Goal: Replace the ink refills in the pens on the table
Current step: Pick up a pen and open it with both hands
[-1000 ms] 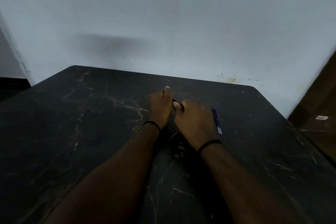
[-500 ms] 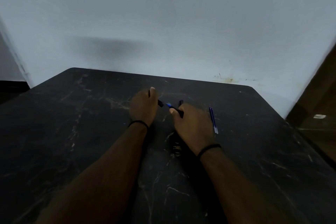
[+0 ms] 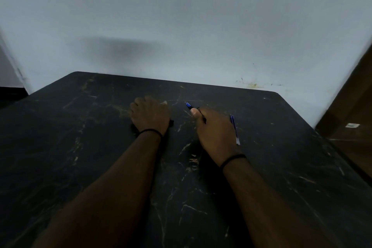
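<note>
— What are you working on there?

— A dark surface, near black, with pale marble-like veins and scuffs running over it. Its far corners are rounded and it runs up close to a plain pale wall. There is a soft grey shadow on that wall, and a few small yellowish marks low down on the right, just above the far edge.

— And around it?

— On the right, brown wooden furniture stands beside the surface, with a small pale tag on it. On the left, the wall ends at a corner and the space beyond is dim. The whole room is dimly lit.

— Where are your hands?

— Both rest out near the middle, apart from each other, each wrist with a thin black band. My left hand lies knuckles up, fingers curled under. Something small and dark pokes out at the heel of it, but I cannot tell what it is or whether I am gripping it.

— And the right?

— My right hand is closed around a dark pen, pinched under the thumb, its blue end pointing away and to the left.

— Any refills out?

— One thin blue refill lies on the surface just beside my right hand, on its outer side, with the pale tip toward me.
</note>
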Tool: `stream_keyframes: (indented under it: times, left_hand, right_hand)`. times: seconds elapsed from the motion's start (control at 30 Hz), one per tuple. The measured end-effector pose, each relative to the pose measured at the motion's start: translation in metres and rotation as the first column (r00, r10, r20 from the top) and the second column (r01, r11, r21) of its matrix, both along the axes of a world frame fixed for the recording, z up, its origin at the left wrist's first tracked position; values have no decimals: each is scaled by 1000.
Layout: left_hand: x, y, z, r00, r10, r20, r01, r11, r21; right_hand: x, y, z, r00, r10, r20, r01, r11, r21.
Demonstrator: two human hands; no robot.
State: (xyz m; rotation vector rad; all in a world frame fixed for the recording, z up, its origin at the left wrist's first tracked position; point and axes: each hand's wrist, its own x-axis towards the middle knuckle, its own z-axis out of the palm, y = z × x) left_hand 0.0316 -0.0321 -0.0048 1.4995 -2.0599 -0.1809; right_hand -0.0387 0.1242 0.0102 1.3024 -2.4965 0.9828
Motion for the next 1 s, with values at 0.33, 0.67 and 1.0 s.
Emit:
stream_keyframes:
  times: [0.33, 0.67, 1.0]
  left_hand:
    - [-1, 26, 15, 246, -148, -958, 719, 691, 78]
    - [3, 28, 19, -45, 50, -998, 999, 4, -44]
    - [5, 26, 17, 5, 22, -1000, 986, 167, 9]
  right_hand:
    - [-2, -5, 0, 932, 125, 341, -23, 957, -289]
    - [0, -3, 5, 135, 470, 872, -152, 880, -451]
    - [6, -8, 3, 292, 433, 853, -176, 901, -397]
